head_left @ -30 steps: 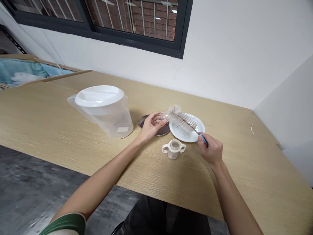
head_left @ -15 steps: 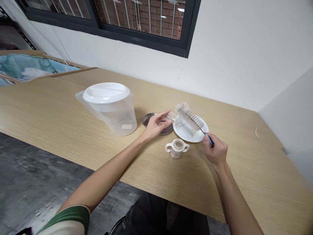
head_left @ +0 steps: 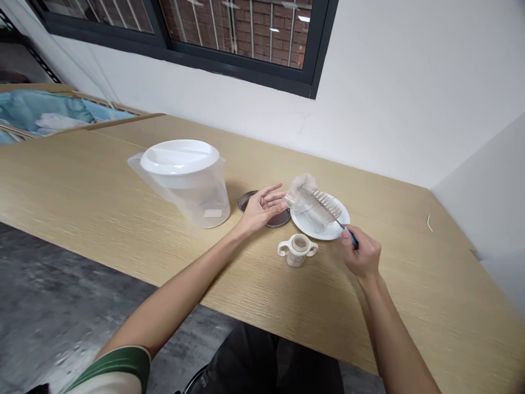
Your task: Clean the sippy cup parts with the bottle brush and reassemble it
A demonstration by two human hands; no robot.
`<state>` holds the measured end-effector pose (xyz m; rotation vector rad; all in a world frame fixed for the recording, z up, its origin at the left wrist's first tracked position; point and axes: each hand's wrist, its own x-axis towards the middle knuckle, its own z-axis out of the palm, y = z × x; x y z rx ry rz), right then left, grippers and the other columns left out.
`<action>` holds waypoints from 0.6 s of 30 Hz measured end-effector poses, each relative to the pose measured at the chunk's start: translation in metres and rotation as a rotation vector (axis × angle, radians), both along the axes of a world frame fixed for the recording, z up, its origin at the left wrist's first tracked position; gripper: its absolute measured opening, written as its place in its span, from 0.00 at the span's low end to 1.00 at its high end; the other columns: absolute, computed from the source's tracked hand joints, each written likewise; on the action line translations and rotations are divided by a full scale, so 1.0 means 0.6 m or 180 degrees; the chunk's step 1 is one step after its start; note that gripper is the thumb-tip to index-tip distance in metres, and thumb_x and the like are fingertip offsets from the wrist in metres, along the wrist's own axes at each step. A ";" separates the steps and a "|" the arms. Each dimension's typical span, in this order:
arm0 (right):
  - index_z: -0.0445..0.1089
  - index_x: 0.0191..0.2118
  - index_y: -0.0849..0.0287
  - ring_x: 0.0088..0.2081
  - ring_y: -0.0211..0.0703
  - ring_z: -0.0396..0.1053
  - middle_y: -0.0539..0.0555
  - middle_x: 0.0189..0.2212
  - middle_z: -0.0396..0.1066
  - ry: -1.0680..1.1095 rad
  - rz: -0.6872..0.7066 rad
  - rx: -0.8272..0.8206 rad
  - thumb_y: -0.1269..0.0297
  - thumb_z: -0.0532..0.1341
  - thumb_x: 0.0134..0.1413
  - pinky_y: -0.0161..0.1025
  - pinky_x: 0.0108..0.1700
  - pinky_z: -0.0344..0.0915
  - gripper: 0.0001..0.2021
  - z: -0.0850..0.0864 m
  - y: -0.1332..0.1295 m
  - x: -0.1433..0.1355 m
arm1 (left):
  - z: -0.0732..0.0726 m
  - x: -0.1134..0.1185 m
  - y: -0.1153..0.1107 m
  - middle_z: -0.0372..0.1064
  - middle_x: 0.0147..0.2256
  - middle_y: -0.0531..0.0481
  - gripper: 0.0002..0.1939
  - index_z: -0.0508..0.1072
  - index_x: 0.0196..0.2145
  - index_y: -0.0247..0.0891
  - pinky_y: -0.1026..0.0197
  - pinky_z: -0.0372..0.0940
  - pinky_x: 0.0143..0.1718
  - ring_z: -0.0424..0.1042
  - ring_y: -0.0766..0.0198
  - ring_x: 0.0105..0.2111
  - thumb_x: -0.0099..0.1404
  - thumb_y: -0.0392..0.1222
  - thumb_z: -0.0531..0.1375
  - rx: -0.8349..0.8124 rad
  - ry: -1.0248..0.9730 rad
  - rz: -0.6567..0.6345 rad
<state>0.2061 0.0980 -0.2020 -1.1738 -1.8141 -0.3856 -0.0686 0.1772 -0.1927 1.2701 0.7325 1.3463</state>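
Note:
My right hand is closed around the blue handle of a bristle brush, whose fluffy tip lies over a white plate. A clear plastic piece touches the brush head and the fingertips of my left hand, pinched lightly between thumb and fingers. Beneath that hand is a round metal tray, partly covered. Nearer to me stands a cream two-handled cup. Something clear lies on the plate, mostly hidden by the brush.
A translucent pitcher with a white lid stands left of my left hand. A small white strip lies at the right. Behind the table are a wall and window; a cloth-lined crib adjoins it.
The clear piece and the brush tip have come together over the plate's left side. My left fingers have spread slightly; my right hand has barely shifted.

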 end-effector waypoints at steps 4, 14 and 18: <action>0.76 0.39 0.64 0.20 0.33 0.63 0.48 0.19 0.67 -0.0119 -0.0106 -0.0102 0.63 0.55 0.64 0.32 0.26 0.56 0.13 -0.006 0.004 -0.003 | 0.000 -0.001 0.001 0.71 0.52 0.33 0.42 0.64 0.57 0.34 0.49 0.69 0.54 0.74 0.49 0.50 0.48 0.47 0.75 -0.0003 -0.0036 -0.0057; 0.75 0.39 0.65 0.19 0.32 0.61 0.47 0.18 0.65 -0.0011 0.0095 -0.0083 0.64 0.55 0.64 0.32 0.26 0.56 0.12 -0.004 0.005 0.007 | -0.008 -0.001 0.006 0.69 0.55 0.34 0.40 0.65 0.57 0.35 0.52 0.69 0.53 0.71 0.50 0.53 0.51 0.46 0.74 0.0205 -0.0007 -0.0195; 0.75 0.38 0.63 0.20 0.33 0.62 0.47 0.19 0.66 -0.0046 -0.0165 -0.0073 0.63 0.56 0.64 0.32 0.26 0.55 0.12 -0.008 0.008 0.005 | -0.010 -0.003 0.009 0.69 0.54 0.35 0.40 0.63 0.60 0.36 0.53 0.67 0.55 0.72 0.53 0.52 0.53 0.49 0.72 0.0315 0.0060 -0.0096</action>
